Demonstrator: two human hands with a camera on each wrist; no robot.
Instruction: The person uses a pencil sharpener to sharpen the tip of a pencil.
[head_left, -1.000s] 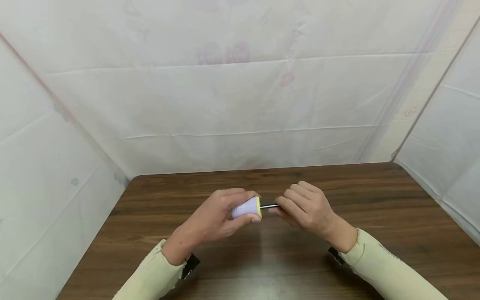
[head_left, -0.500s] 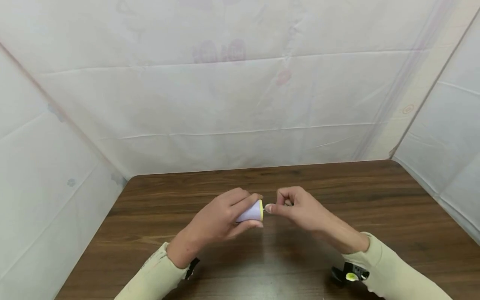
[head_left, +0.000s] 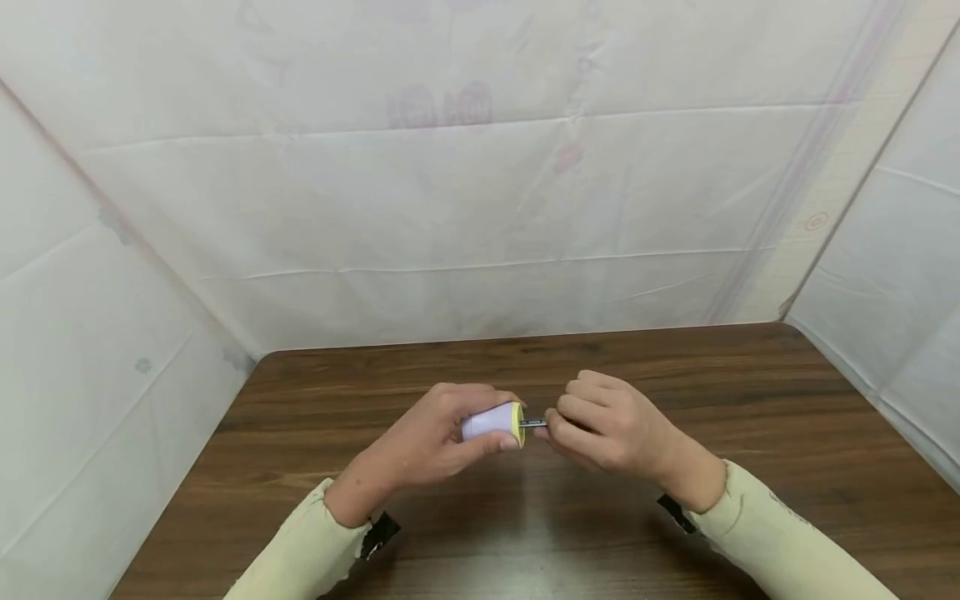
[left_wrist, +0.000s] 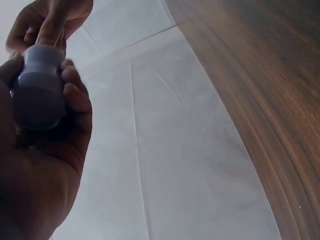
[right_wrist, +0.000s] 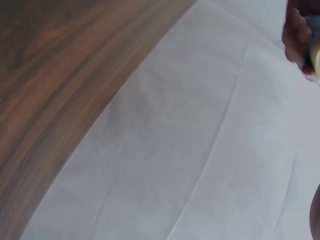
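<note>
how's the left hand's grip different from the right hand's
The left hand wraps fingers and thumb round the fat lilac handle with its yellow end; the right hand pinches the thin metal shaft sticking out of that handle. The left hand shows much of what it holds; the right hand hides most of the shaft. Both hang above the wooden table, in pale sleeves, holding the same tool.

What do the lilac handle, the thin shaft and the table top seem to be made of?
Lilac handle: probably smooth matte plastic, evenly coloured, with a yellow end face; the left hand grips it.
Thin shaft: likely metal, being thin, grey and glinting; the right hand pinches it.
Table: dark wood or wood-look laminate, streaked with grain; which one cannot be told.
</note>
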